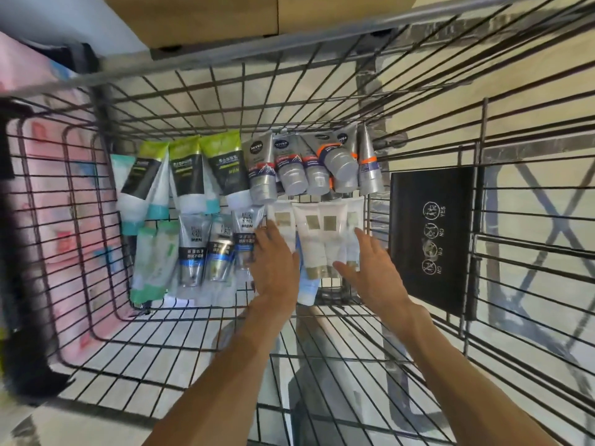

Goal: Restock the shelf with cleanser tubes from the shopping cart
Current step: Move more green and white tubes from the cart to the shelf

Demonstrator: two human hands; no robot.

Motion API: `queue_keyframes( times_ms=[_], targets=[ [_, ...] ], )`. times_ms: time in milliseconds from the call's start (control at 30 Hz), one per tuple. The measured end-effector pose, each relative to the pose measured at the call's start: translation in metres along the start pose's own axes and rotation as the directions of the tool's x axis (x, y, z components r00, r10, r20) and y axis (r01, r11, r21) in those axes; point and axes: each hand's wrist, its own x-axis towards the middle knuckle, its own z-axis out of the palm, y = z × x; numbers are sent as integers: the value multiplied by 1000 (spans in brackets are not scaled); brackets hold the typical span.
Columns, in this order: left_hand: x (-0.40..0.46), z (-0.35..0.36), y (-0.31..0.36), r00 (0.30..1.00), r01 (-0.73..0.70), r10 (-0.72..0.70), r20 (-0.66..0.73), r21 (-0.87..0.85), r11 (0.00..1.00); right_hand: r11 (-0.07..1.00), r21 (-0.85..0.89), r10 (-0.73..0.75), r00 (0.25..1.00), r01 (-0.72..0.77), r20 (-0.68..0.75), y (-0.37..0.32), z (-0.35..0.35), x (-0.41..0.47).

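I look down into a wire shopping cart (322,101) whose floor holds rows of cleanser tubes. White tubes with gold caps (317,243) lie at the near right. My left hand (275,263) rests flat on the leftmost white tube, fingers spread. My right hand (373,272) hovers open on the right side of the same group, thumb touching a gold cap. Silver and blue MEN tubes (203,249) lie to the left. Grey Nivea tubes (309,165) and green and black tubes (190,169) lie in the far row.
A black plastic panel (433,233) with printed icons hangs on the cart's right wall. Pale green tubes (154,262) lie at the near left. Cardboard boxes (206,17) sit beyond the cart's far rim. Pink packaging (61,220) shows through the left wall.
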Motion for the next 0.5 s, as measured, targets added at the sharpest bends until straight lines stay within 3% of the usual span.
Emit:
queue_keyframes(
  times_ms=[200, 500],
  targets=[
    [1, 4, 3, 995, 97, -92, 37, -174, 980, 1000, 12, -14, 1000, 14, 24, -3, 0, -4],
    [1, -7, -12, 992, 97, -65, 104, -342, 935, 999, -7, 37, 997, -37, 70, 4, 7, 3]
  ],
)
